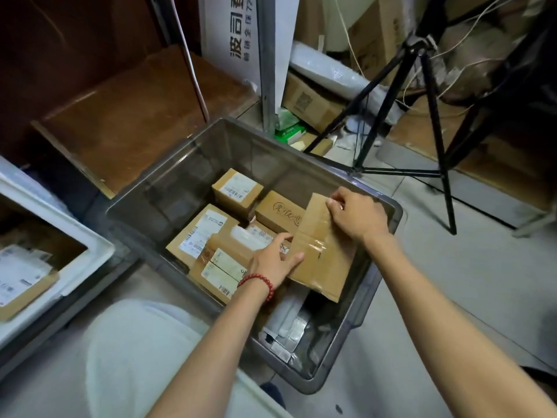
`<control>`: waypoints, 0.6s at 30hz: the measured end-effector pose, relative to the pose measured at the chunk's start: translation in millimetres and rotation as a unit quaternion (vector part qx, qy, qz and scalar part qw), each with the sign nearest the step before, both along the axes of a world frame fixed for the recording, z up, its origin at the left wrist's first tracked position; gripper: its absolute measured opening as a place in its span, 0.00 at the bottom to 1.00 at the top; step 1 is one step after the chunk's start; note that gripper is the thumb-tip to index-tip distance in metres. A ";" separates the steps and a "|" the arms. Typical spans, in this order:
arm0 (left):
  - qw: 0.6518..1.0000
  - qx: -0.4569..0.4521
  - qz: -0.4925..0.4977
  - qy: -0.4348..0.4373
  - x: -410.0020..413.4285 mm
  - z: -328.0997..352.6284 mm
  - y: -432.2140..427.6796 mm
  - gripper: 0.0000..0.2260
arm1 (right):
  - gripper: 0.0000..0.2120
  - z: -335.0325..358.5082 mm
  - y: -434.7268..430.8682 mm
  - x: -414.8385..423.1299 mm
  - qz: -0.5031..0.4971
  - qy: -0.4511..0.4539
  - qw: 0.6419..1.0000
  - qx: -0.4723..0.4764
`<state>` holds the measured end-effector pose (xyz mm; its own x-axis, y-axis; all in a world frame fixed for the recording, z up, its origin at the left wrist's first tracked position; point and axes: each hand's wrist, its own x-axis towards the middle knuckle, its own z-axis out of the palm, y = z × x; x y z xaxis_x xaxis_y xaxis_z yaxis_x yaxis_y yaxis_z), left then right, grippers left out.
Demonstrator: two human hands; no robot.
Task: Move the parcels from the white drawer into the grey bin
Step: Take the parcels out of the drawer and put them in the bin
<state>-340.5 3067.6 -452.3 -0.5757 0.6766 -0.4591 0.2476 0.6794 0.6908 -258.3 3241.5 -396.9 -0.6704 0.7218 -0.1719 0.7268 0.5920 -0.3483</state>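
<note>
I have both hands on a flat brown cardboard parcel [324, 257] sealed with clear tape, held tilted over the right half of the grey plastic bin [271, 152]. My left hand [275, 260], with a red bead bracelet [259, 282] at the wrist, grips its near left edge, thumb on top. My right hand [358, 218] curls its fingers round the far corner. Several small brown labelled boxes [238, 188] lie on the bin floor beside it. To the left, the white drawer [90, 236] holds more labelled parcels [21, 276]. A black tripod [434, 116] stands beyond the bin.
</note>
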 end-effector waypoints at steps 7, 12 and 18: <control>0.979 -0.067 -0.084 0.172 6.3 -1.2 6.5 0.21 | 0.29 -19.3 -3.6 4.8 0.025 -0.126 0.991 0.034; 0.952 -0.093 -0.114 0.268 -7.7 2.7 9.8 0.26 | 0.36 -28.4 -15.2 6.7 0.043 -0.102 0.993 0.031; 0.953 -0.100 -0.101 0.268 -13.3 1.6 1.3 0.26 | 0.44 -29.1 -18.4 1.8 0.050 -0.125 0.991 -0.018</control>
